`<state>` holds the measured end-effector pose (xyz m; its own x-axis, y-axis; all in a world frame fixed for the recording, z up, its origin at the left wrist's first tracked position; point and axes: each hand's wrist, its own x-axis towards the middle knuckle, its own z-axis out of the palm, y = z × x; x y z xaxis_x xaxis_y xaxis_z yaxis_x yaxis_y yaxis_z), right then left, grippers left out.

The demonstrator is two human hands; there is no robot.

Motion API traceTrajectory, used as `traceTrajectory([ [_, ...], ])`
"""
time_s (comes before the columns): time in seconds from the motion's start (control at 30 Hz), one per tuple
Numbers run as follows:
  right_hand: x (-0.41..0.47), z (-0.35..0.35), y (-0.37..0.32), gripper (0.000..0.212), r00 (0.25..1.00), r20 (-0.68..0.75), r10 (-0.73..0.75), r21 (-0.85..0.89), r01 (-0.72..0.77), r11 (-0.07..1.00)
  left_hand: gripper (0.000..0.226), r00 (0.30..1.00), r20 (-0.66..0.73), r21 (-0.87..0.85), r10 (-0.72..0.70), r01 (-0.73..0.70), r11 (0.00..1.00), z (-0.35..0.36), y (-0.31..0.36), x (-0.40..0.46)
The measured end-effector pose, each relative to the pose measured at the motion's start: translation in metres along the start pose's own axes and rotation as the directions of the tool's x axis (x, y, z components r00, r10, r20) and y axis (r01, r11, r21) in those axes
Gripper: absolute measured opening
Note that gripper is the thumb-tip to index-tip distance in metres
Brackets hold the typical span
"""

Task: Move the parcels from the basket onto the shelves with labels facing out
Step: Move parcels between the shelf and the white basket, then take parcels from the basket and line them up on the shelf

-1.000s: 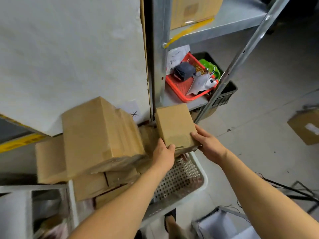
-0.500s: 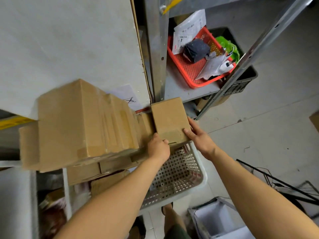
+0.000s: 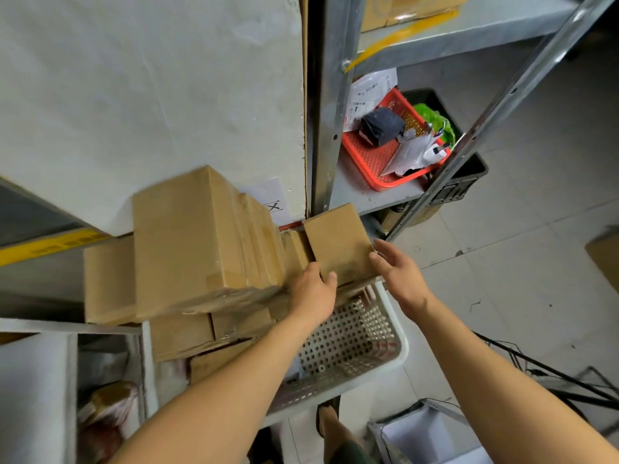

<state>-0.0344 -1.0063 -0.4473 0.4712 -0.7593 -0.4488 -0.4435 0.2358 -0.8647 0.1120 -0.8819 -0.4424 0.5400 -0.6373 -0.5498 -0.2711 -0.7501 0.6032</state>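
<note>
- Left hand (image 3: 315,293) gripped the small flat cardboard parcel (image 3: 340,244) at its lower-left corner, thumb on top.
- Right hand (image 3: 398,274), fingers straight, touched its right edge.
- Parcel sat tilted above the perforated white plastic basket (image 3: 375,356), beside stacked brown boxes (image 3: 197,236).

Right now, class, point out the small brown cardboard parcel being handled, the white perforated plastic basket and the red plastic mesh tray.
small brown cardboard parcel (image 3: 338,241), head view, top face.
white perforated plastic basket (image 3: 400,354), head view, right rim.
red plastic mesh tray (image 3: 371,159), head view, bare floor.
</note>
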Motion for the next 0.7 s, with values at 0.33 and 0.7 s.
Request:
traceTrajectory([
  [0.33, -0.095, 0.048, -0.080, 0.037, 0.980, -0.041, -0.194, -0.103, 0.189, 0.977, 0.054, 0.912, -0.124, -0.080, 0.392, -0.403, 0.912, -0.094, 0.024, -0.086],
  [0.7, -0.161, 0.126, -0.147, 0.032, 0.941, -0.076, -0.328, -0.146, 0.315, 0.938, 0.047, 0.732, -0.443, -0.072, 0.517, -0.604, 0.794, -0.242, -0.022, -0.160],
])
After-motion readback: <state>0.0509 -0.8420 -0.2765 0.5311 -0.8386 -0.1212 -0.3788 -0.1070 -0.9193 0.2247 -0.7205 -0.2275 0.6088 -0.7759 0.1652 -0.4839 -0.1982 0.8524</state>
